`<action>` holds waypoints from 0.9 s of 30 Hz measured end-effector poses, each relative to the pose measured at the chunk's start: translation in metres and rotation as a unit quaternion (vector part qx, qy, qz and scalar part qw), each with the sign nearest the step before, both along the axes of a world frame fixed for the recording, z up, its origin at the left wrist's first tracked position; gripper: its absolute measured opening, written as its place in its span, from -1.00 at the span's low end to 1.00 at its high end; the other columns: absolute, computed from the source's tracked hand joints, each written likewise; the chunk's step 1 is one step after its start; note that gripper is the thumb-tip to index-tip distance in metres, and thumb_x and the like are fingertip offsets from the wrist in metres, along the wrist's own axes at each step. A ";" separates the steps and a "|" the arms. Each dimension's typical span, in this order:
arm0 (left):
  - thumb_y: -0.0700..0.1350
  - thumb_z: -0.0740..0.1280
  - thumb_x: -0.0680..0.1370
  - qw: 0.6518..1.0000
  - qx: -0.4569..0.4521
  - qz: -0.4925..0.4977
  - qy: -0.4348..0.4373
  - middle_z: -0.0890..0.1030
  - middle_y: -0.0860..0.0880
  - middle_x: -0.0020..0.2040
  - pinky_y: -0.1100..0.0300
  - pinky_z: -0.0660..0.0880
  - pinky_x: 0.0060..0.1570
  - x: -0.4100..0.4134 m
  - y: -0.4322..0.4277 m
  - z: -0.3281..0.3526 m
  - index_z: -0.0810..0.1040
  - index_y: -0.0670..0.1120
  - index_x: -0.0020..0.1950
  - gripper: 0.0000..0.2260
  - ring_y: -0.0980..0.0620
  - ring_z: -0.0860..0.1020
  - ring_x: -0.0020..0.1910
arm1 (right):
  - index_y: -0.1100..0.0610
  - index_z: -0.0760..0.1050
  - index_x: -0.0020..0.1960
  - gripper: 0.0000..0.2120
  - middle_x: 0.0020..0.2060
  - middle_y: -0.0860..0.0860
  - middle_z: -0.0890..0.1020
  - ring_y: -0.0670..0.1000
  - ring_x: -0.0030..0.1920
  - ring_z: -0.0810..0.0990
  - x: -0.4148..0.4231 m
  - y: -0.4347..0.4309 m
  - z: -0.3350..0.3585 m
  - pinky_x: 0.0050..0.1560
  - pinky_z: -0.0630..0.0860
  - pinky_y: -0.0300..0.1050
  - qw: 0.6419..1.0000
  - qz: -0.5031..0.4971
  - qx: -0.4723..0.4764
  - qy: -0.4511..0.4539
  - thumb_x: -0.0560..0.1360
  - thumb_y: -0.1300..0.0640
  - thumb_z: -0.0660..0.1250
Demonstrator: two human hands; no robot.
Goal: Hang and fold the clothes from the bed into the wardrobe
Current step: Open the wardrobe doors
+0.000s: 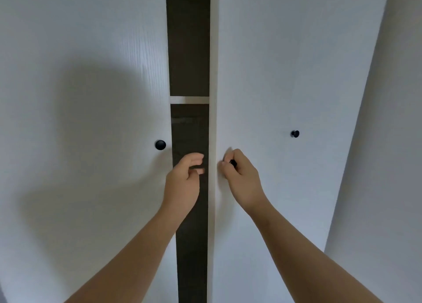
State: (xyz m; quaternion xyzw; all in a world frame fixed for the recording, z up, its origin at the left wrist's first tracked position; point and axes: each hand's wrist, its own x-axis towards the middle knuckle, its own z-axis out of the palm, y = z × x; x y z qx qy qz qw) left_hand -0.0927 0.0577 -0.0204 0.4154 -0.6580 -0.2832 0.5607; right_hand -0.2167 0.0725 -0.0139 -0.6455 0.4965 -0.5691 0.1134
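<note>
Fingers [229, 154] of our right hand [242, 179] pinch the knob [233, 163] on the wardrobe door [262, 86] just right of the dark gap [189, 131], our left hand [182, 181] curls loosely, empty, before that gap, and we judge this stiff, light door best pulled by its knob.

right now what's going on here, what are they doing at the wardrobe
A person stands close to a white wardrobe whose two doors are parted, showing a dark gap with a shelf edge inside. Their right hand grips the right door's knob. The left hand holds nothing; its fingers are loosely curled in front of the gap, near the left door's knob. No clothes are in view.
</note>
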 end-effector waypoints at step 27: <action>-0.34 0.13 0.54 0.977 0.070 -0.199 0.019 0.57 0.07 -0.02 0.14 0.52 -0.08 -0.268 0.161 -0.004 0.48 0.12 -0.08 -0.65 0.11 0.63 -0.15 | 0.15 0.35 -0.05 -0.87 -0.30 -0.06 0.48 0.06 -0.20 0.48 -0.268 0.184 -0.003 -0.23 0.41 -0.13 0.976 -0.191 0.088 -0.053 0.59 0.13 0.08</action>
